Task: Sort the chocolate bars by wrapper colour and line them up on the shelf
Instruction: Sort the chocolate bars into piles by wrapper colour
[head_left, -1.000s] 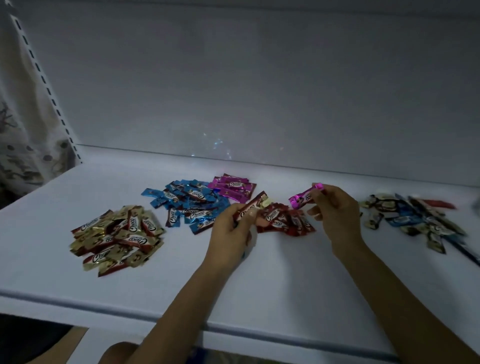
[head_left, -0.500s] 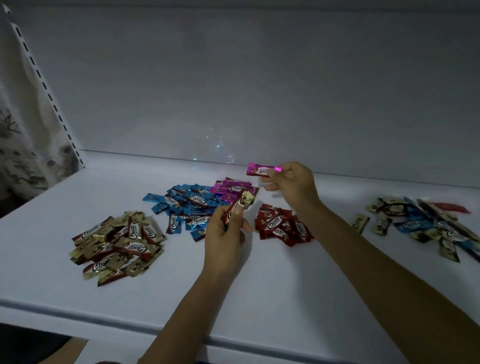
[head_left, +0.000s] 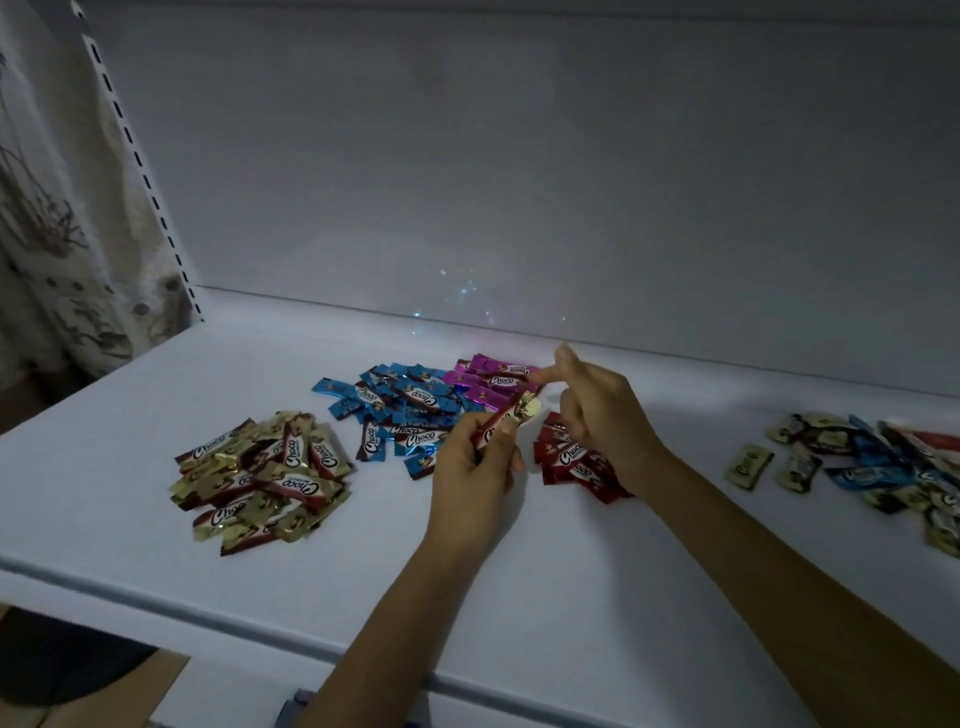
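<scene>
On the white shelf (head_left: 519, 597) lie sorted heaps of chocolate bars: a gold pile (head_left: 260, 473) at left, a blue pile (head_left: 395, 410), a pink pile (head_left: 488, 382) behind it and a red pile (head_left: 571, 460). An unsorted mix (head_left: 883, 462) lies at the right. My left hand (head_left: 475, 473) holds a gold bar (head_left: 506, 421) upright between the blue and red piles. My right hand (head_left: 597, 410) hovers over the red pile with fingers apart, its fingertips by the pink pile, holding nothing.
The shelf's grey back wall (head_left: 519, 182) rises just behind the piles. A perforated upright (head_left: 140, 176) and a patterned curtain (head_left: 57, 234) stand at the left. The shelf's front edge (head_left: 208, 608) runs below the gold pile.
My right hand carried a pink bar leftward to the pink pile and let it go. My left hand kept hold of the gold bar and shifted slightly left.
</scene>
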